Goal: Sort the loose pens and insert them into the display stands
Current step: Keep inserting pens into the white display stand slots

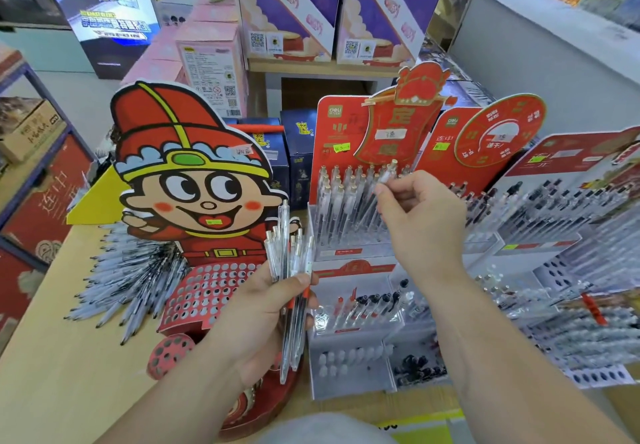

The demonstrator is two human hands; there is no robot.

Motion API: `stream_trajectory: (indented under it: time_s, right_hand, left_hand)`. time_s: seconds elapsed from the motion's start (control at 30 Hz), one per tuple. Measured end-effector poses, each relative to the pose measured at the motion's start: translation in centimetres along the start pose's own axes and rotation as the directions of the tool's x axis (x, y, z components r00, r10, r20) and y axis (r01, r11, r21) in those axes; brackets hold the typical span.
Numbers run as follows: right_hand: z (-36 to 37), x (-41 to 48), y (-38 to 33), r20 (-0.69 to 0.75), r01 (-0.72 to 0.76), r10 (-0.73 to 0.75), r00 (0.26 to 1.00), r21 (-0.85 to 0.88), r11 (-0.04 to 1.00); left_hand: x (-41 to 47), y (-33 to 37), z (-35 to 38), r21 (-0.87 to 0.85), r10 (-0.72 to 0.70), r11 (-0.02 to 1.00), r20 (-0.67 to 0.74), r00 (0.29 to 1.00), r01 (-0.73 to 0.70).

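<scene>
The left hand is gripping a bundle of clear pens, fingers and thumb curled round the barrels, and is holding it upright in front of the cartoon figure stand, covering part of its perforated red tray. The right hand is pinching a single clear pen between thumb and fingertips, tilted above the rows of gold-tipped pens standing in the upper tier of the red tiered stand. The right forearm is crossing the stand's lower tiers and hiding part of them. More pens are fanning out at the left, and packed displays are crowding the right side of the wooden table.
</scene>
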State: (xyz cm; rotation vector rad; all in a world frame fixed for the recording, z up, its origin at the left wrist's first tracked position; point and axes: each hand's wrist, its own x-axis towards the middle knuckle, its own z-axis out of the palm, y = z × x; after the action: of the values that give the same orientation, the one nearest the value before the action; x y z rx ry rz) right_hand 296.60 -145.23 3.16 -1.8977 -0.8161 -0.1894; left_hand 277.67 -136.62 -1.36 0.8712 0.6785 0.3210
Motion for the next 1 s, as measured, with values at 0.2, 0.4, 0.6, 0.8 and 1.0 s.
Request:
stream_trajectory:
  time_s: [0.2, 0.4, 0.6, 0.8, 1.0]
  right_hand:
    - [0.8, -0.2, -0.1, 0.035, 0.036, -0.035, 0.999, -0.043, 0.998]
    - [1.8, -0.6, 0.9, 0.111, -0.009, 0.018, 0.994, -0.086, 0.996]
    - [2.0, -1.0, 1.3, 0.128, -0.034, 0.047, 0.991, -0.102, 0.994]
    - [1.7, -1.1, 1.3, 0.161, -0.063, 0.075, 0.984, -0.077, 0.995]
    - [-0.2, -2.7, 0.1, 0.252, -0.221, 0.204, 0.946, 0.042, 0.974]
  left_hand:
    - [-0.1, 0.2, -0.1, -0.002, 0.002, 1.000, -0.012, 1.000, -0.002]
    - [-0.3, 0.3, 0.1, -0.018, 0.001, 1.000, -0.015, 1.000, -0.001]
    - [-0.5, 0.5, 0.3, -0.016, -0.001, 1.000, -0.005, 1.000, 0.001]
    - [-0.5, 0.6, 0.5, 0.010, 0.006, 1.000, -0.013, 1.000, -0.006]
    - [-0.7, 0.6, 1.2, 0.026, 0.000, 1.000, 0.016, 1.000, -0.001]
